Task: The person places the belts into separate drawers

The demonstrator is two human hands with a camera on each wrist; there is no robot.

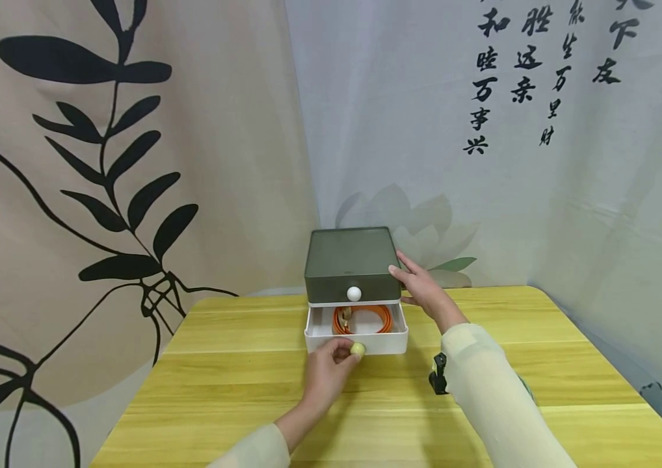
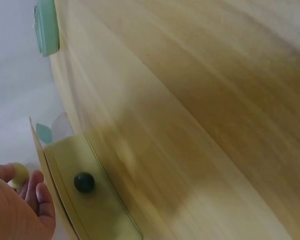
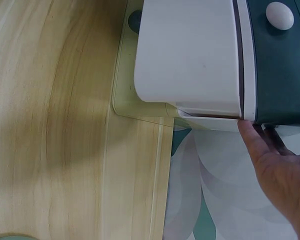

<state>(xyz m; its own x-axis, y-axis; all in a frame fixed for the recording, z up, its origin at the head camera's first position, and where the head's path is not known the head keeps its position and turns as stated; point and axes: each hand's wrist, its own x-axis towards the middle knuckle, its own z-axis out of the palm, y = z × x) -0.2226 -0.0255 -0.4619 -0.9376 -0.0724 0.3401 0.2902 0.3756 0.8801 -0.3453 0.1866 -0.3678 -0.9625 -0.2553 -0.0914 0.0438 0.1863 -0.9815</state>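
Note:
A small drawer box (image 1: 352, 252) stands on the table, its dark green upper drawer with a white knob (image 1: 354, 294) pushed in. Below that, the white drawer (image 1: 319, 342) is pulled out and holds a coiled orange cable (image 1: 388, 318). My left hand (image 1: 326, 372) pinches the drawer's pale yellow knob (image 1: 357, 349) between thumb and fingers. Against the box's right side rests my right hand (image 1: 426, 294), its fingers fairly straight. Under the white drawer, the left wrist view shows a yellow drawer (image 2: 102, 212) with a dark green knob (image 2: 84, 182).
The wood-grain table (image 1: 237, 383) extends around the box. A green object (image 2: 46, 27) appears at the table's far side in the left wrist view. Behind the table hangs a printed curtain (image 1: 237, 162). A black device (image 1: 439, 374) sits at the right wrist.

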